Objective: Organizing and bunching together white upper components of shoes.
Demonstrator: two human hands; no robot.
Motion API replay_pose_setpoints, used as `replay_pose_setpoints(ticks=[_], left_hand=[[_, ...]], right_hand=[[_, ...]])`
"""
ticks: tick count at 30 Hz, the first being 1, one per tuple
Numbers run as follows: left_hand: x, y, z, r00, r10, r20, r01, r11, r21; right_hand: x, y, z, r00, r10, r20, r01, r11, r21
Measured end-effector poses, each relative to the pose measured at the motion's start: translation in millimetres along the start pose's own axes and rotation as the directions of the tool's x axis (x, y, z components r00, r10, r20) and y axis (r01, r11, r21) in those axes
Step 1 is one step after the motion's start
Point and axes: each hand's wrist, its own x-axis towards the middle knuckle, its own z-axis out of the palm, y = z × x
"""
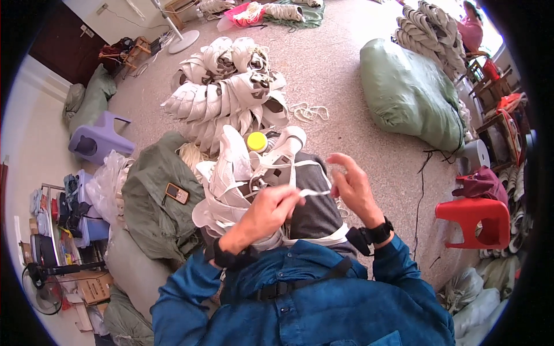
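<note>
Your left hand (266,211) pinches a white lace (315,193) stretching sideways, pointing at your right hand (356,189), whose grip I cannot tell.

White lace (315,193): soft cloth-like strip, matt; pale shoe uppers (221,185): smooth, leather-like, low sheen. Work shirt (346,297): matt blue cloth, creased; trousers (314,216): dull grey cloth; green sack (404,92): wrinkled, plastic-looking, soft sheen; clear bag (108,180): thin, glossy, crumpled film. Red stool (453,213): hard, shiny moulded plastic; purple stool (105,135): smooth plastic, duller; yellow lid (257,142): smooth plastic; carton (95,286): plain matt cardboard; floor (340,69): hard, speckled, stone-like finish.
</note>
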Motion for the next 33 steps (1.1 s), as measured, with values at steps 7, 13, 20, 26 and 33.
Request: replay_pose_setpoints(ticks=[7,13,20,26,33], left_hand=[[19.6,9.1,-6.9,0.985,-0.064,0.159,0.091,0.981,-0.172],[5.0,-34.3,-22.0,0.98,-0.108,0.166,0.132,0.981,-0.139],[46.7,-16.2,-20.9,0.966,0.205,0.159,-0.254,0.875,0.413],[51.4,-17.2,-63.2,0.992,0.052,0.118,-0.096,0.907,0.409],[69.8,-19.9,-57.9,0.98,0.146,0.139,-0.198,0.815,0.545]], right_hand=[[-13.5,-1.6,-50.9,0.946,0.13,0.296,-0.27,0.822,0.502],[-3.1,47.0,-138.7,0.883,0.394,-0.255,-0.439,0.887,-0.147],[-1.1,9.9,40.7,0.967,-0.18,0.181,0.185,0.983,-0.008],[4.0,19.8,19.4,0.973,-0.111,0.203,0.177,0.921,-0.347],[24.2,0.7,73.1,0.995,-0.087,0.043,0.089,0.995,-0.052]])
